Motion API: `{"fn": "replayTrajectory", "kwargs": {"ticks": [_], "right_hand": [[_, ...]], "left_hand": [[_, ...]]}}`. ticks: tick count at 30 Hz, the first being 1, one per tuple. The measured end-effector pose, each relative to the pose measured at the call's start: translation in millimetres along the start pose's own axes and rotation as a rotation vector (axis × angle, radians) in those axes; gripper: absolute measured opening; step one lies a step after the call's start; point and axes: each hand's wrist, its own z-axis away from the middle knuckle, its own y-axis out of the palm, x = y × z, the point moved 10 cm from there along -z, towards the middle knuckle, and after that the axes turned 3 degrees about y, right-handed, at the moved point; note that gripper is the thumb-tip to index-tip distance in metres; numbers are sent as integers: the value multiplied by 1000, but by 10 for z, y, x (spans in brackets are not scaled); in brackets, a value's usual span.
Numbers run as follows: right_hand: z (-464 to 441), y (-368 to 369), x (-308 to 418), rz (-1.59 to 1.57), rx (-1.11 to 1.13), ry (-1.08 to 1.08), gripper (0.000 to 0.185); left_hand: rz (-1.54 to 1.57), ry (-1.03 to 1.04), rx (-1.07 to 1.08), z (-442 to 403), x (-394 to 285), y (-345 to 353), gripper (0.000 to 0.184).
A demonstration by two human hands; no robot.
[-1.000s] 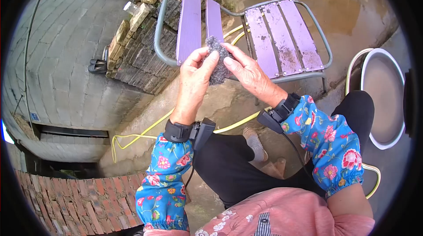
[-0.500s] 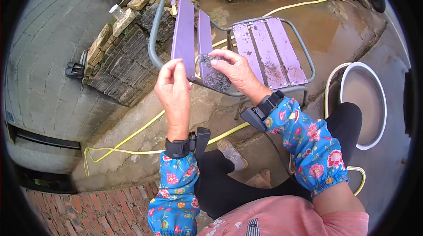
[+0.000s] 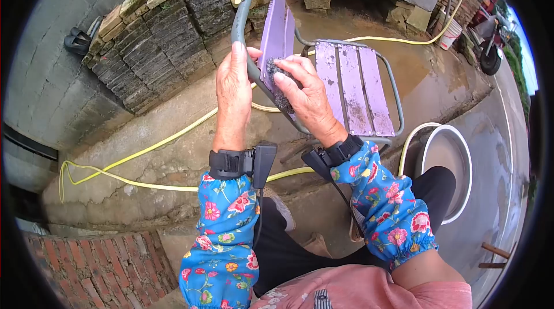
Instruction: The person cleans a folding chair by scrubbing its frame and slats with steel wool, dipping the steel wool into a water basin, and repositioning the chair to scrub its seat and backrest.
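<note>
A metal-framed chair with purple slats (image 3: pixel 360 86) stands in front of me, its seat speckled with dark dirt. My left hand (image 3: pixel 234 95) is closed around the grey tube (image 3: pixel 244 11) at the side of the backrest, thumb on the near side and fingers behind. In my right hand (image 3: pixel 311 98) is a dark grey steel wool scrubber (image 3: pixel 280 90), pressed against the lower part of the purple backrest (image 3: pixel 273 32). My fingers cover part of the scrubber.
A white-rimmed basin (image 3: pixel 468 164) of murky water stands at my right. The yellow hose (image 3: pixel 173 130) snakes over wet concrete, under the chair. Stacked bricks (image 3: pixel 167 43) rise at left, with dark shoes (image 3: pixel 78 41) beside them. A bucket (image 3: pixel 451 34) and motorbike (image 3: pixel 490 49) are farther back.
My left hand has gone from beside the backrest slat to gripping the frame tube. The backrest now appears more edge-on. The scrubber stays in my right hand, and the view has shifted.
</note>
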Motion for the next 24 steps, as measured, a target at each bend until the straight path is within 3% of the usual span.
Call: {"fn": "replayTrajectory", "kwargs": {"ticks": [9,14,18,21,24], "right_hand": [[-178,12,225,110,-64,-172,19],[-647,-56,-52,122,-89,-186,13],[-125,33,302,12,27,-208,15],[-360,-8,216,20,60,-191,15],[-666,-15,272,219,117,-296,15]], "left_hand": [[16,65,-46,-14,0,-49,52],[7,20,-50,35,-4,-26,50],[-20,29,-71,31,-14,-20,47],[-4,18,-84,84,-23,4,44],[7,-13,-63,119,-2,7,42]]}}
